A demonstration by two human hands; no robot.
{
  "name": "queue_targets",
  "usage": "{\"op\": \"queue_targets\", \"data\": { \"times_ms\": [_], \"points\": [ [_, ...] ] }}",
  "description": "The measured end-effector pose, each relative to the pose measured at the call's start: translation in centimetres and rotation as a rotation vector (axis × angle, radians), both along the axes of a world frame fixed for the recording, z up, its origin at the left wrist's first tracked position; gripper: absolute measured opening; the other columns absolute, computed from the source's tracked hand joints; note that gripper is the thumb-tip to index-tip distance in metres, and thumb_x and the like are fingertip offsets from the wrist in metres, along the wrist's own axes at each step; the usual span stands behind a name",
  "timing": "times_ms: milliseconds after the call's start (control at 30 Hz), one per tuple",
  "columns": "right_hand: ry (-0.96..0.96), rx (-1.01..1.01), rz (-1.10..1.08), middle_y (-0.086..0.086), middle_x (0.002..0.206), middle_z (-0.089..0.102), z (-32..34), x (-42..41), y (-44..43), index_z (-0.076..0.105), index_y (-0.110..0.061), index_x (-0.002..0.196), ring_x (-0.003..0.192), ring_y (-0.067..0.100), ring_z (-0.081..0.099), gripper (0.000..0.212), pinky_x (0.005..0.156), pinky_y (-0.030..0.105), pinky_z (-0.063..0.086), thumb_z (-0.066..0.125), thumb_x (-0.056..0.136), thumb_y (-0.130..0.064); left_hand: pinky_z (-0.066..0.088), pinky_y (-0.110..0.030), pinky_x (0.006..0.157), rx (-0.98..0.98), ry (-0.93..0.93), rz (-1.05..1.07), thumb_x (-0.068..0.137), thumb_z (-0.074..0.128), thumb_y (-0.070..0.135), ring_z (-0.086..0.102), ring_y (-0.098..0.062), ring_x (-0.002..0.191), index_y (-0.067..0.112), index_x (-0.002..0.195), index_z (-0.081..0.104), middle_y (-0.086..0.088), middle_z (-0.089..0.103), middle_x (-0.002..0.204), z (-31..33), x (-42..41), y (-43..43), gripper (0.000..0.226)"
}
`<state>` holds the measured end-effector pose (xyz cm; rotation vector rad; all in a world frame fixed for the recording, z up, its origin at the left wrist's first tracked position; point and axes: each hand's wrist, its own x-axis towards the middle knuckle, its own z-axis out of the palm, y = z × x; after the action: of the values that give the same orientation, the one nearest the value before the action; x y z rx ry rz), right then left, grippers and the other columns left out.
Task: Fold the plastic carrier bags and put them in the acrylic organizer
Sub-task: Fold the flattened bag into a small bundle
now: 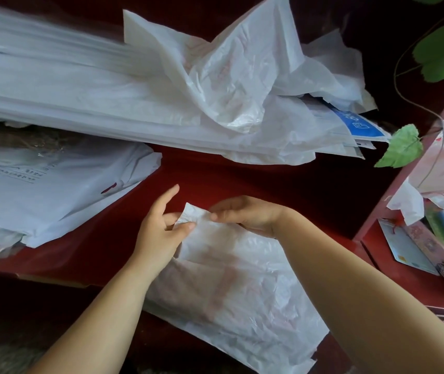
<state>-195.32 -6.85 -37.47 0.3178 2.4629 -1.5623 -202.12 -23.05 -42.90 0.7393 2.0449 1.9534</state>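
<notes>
Thumb and finger of the left hand (158, 230) pinch the top strip of a white carrier bag (231, 287). The right hand (245, 215) pinches it too. The bag lies flat on the near side of the red table (242, 179); a pile of bags (134, 103) sits on the far side.

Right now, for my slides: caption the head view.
The left hand and right hand pinch a white bag on a red table.

Dark red table (242, 179). A long heap of white bags (134, 103) runs from 9 to 1 o'clock and is crumpled at the 1 o'clock end. A blue-printed packet (361, 125) sticks out from under it at 2. Flat stack of white bags (53, 190) at 9, below the heap. One translucent bag (242, 292) lies spread at 6.
</notes>
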Motion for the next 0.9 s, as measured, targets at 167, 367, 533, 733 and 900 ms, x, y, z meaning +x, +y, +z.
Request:
{"op": "queue_targets", "data": {
  "times_ms": [167, 367, 533, 733, 900],
  "points": [
    [0.139, 0.127, -0.121, -0.016, 0.054, 0.057, -0.5, -0.4, 0.5, 0.063, -0.021, 0.069, 0.049, -0.007, 0.051, 0.016, 0.05, 0.006, 0.038, 0.067, 0.083, -0.015, 0.044, -0.008, 0.058, -0.027, 0.049, 0.061, 0.082, 0.063, 0.0, 0.058, -0.002, 0.062, 0.032, 0.127, 0.045, 0.009, 0.065, 0.076, 0.7, 0.1, 0.4, 0.059],
    [-0.127, 0.096, 0.029, -0.004, 0.108, 0.057, -1.1, 1.3, 3.2, 0.061, -0.021, 0.102, 0.108, 0.012, 0.051, 0.041, 0.102, 0.03, 0.037, 0.071, 0.07, -0.044, 0.042, -0.005, 0.064, -0.044, 0.025, 0.089, 0.081, 0.065, 0.002, 0.056, 0.006, 0.064, 0.024, 0.13, 0.048, 0.013, 0.062, 0.074, 0.8, -1.0, 1.1, 0.056],
    [-0.297, -0.215, 0.071, -0.001, 0.092, 0.069, -1.8, 2.0, 4.9, 0.059, -0.015, 0.103, 0.081, 0.011, 0.067, 0.033, 0.077, 0.025, 0.055, 0.06, 0.071, -0.02, 0.037, -0.003, 0.048, -0.057, -0.003, -0.026, 0.082, 0.062, 0.0, 0.055, 0.006, 0.053, 0.032, 0.123, 0.047, 0.003, 0.065, 0.08, 1.0, -1.7, 2.4, 0.054],
    [-0.143, 0.119, -0.209, 0.0, 0.093, 0.061, -2.2, 1.5, 5.9, 0.062, -0.007, 0.108, 0.087, 0.012, 0.058, 0.028, 0.069, 0.013, 0.045, 0.065, 0.084, -0.019, 0.04, -0.012, 0.062, -0.144, 0.085, 0.022, 0.083, 0.063, 0.005, 0.054, 0.005, 0.064, 0.023, 0.132, 0.046, -0.003, 0.063, 0.107, 0.5, -4.0, 4.1, 0.055],
    [0.028, 0.199, -0.656, 0.0, 0.057, 0.04, -4.3, 2.3, 8.6, 0.055, -0.013, 0.084, 0.037, 0.006, 0.036, 0.016, 0.035, 0.016, 0.025, 0.067, 0.083, -0.024, 0.029, -0.03, 0.102, -0.493, 0.369, 0.054, 0.088, 0.059, 0.02, 0.04, -0.016, 0.127, 0.024, 0.143, 0.028, 0.0, 0.039, 0.144, 0.0, -4.6, 5.8, 0.063]
  ]
}}
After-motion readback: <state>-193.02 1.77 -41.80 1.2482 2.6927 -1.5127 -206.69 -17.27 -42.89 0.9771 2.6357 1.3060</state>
